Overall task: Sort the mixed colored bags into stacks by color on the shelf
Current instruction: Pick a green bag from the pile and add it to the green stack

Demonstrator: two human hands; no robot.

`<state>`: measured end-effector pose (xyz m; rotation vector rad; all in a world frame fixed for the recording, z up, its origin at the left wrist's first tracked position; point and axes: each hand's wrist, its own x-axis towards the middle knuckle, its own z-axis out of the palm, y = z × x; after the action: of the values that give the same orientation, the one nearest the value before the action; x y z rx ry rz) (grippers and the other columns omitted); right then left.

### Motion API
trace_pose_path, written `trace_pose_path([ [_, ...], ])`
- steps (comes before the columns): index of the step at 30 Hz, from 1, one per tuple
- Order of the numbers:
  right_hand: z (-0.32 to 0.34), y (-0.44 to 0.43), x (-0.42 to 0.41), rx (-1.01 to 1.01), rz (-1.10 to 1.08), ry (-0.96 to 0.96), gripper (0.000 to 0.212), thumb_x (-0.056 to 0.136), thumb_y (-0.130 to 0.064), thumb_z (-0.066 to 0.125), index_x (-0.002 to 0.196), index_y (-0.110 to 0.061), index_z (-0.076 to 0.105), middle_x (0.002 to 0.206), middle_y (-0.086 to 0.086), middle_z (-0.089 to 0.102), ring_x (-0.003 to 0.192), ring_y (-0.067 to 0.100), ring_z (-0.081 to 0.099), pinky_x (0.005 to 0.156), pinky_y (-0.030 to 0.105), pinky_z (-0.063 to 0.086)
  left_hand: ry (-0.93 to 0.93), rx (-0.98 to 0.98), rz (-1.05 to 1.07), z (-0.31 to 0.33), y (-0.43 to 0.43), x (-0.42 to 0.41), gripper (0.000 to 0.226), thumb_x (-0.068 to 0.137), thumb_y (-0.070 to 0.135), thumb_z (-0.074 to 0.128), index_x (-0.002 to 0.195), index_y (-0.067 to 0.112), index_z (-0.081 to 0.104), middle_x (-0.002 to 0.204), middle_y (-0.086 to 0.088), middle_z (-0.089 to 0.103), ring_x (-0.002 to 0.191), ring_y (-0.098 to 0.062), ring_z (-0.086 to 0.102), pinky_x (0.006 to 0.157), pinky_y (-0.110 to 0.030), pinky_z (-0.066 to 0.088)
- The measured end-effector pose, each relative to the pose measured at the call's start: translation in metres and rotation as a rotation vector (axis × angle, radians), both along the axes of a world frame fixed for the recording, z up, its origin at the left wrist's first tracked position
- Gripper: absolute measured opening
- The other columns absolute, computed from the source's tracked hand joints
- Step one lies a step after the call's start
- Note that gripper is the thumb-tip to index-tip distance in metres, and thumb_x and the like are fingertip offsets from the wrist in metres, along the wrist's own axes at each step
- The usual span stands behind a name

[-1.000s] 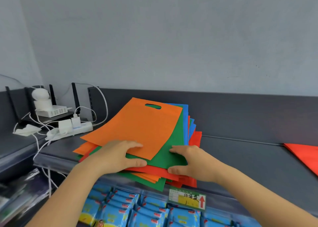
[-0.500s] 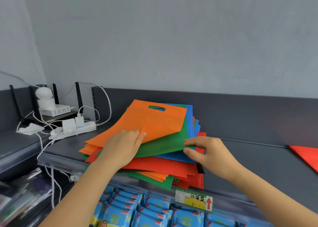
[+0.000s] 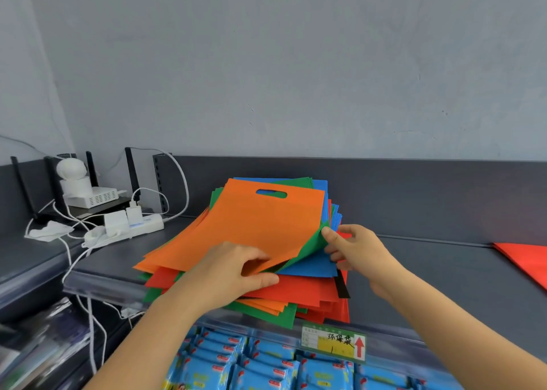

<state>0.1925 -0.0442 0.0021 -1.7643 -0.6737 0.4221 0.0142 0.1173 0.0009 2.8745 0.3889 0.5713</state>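
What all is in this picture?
Bag pile: one, orange, green, blue, red, shelf centre.
Orange bag: one, orange, top of pile.
Green bag: one, green, beneath it.
Red bag: one, red, shelf's far right.
Power strip: one, white, left of pile.
Router: one, black, back left.
Vented box: one, white, on router.
Camera: one, white, on box.
Price label: one, green-yellow, shelf front.
Packets: many, blue, below shelf.
Left hand: one, gripping orange bag.
Right hand: one, pinching green bag.

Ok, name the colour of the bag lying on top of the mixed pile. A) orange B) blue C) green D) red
A: the orange bag with the handle slot lies topmost, its near corner pinched by the left hand, while the right hand pinches the green bag just beneath.
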Motion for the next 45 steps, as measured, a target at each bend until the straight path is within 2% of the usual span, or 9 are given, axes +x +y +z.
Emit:
trace_pose_path([
  [3,0.008,-0.002,0.001,0.067,0.020,0.264,0.054,0.086,-0.053,0.053,0.116,-0.007,0.055,0.094,0.006,0.072,0.073,0.014,0.065,0.062,0.023,0.050,-0.045,0.015,0.034,0.002,-0.001,0.001,0.047,0.090,0.056,0.041,0.060,0.020,0.045,0.056,0.006,0.045,0.049,-0.007,0.039,0.049,-0.023,0.029],
  [9,0.014,0.000,0.001,0.142,0.052,0.615,0.047,0.088,-0.043,0.058,0.098,0.003,0.059,0.097,0.020,0.069,0.082,0.027,0.069,0.068,0.034,0.057,-0.057,-0.056,0.055,0.005,-0.001,0.002,0.053,0.089,0.057,0.034,0.057,0.015,0.031,0.051,0.003,0.030,0.045,-0.011,0.030,0.049,-0.025,0.026],
  [16,0.007,0.006,0.013,0.056,0.062,0.565,0.025,0.083,0.008,0.050,0.107,0.003,0.056,0.103,0.020,0.066,0.083,0.028,0.068,0.058,0.033,0.059,-0.086,-0.102,0.109,0.007,-0.011,0.004,0.050,0.094,0.048,0.031,0.058,0.014,0.029,0.052,0.002,0.030,0.047,-0.010,0.028,0.050,-0.024,0.027],
  [21,0.003,0.013,0.016,0.062,0.007,0.354,0.025,0.082,0.006,0.061,0.107,0.003,0.060,0.103,0.017,0.067,0.082,0.024,0.067,0.054,0.027,0.056,-0.071,-0.053,0.143,0.004,-0.021,0.007,0.048,0.096,0.045,0.032,0.060,0.014,0.032,0.053,0.000,0.035,0.049,-0.014,0.033,0.052,-0.027,0.029],
  [27,0.016,-0.027,0.044,0.248,-0.148,0.102,0.021,0.082,0.008,0.059,0.097,-0.005,0.068,0.089,0.009,0.071,0.082,0.022,0.068,0.074,0.032,0.055,-0.233,0.062,0.267,0.007,-0.027,0.022,0.044,0.097,0.041,0.034,0.063,0.014,0.039,0.054,-0.004,0.046,0.052,-0.021,0.046,0.055,-0.036,0.035],
  [32,0.011,-0.098,0.094,0.229,-0.312,0.069,0.022,0.083,0.007,0.058,0.086,-0.012,0.067,0.086,0.007,0.070,0.081,0.024,0.067,0.083,0.037,0.054,0.054,-0.045,0.235,-0.002,-0.037,0.038,0.036,0.096,0.045,0.037,0.098,0.019,0.061,0.098,0.003,0.065,0.091,-0.019,0.059,0.079,-0.031,0.044],
  [35,-0.004,-0.142,0.116,0.187,-0.398,0.085,0.022,0.083,0.008,0.057,0.089,-0.009,0.068,0.087,0.011,0.069,0.083,0.028,0.065,0.087,0.043,0.053,0.167,0.030,0.263,-0.004,-0.045,0.050,0.061,0.086,0.064,0.034,0.135,0.029,0.045,0.146,0.006,0.037,0.134,-0.015,0.034,0.108,-0.033,0.030],
  [40,-0.034,-0.194,0.141,0.039,-0.508,0.052,0.022,0.079,0.005,0.062,0.085,-0.015,0.070,0.087,0.013,0.071,0.086,0.031,0.067,0.088,0.048,0.053,-0.042,0.092,0.040,0.014,-0.104,0.085,0.103,0.061,0.092,0.002,0.136,0.035,0.043,0.148,0.016,0.030,0.138,-0.006,0.023,0.113,-0.031,0.020],
  [45,-0.053,-0.232,0.150,-0.123,-0.506,-0.020,0.021,0.075,0.004,0.064,0.092,-0.005,0.072,0.085,0.012,0.072,0.084,0.031,0.068,0.082,0.047,0.055,0.108,0.081,-0.205,-0.009,-0.173,0.140,0.056,0.087,0.064,0.040,0.136,0.037,0.042,0.146,0.019,0.033,0.133,0.000,0.028,0.109,-0.022,0.019],
])
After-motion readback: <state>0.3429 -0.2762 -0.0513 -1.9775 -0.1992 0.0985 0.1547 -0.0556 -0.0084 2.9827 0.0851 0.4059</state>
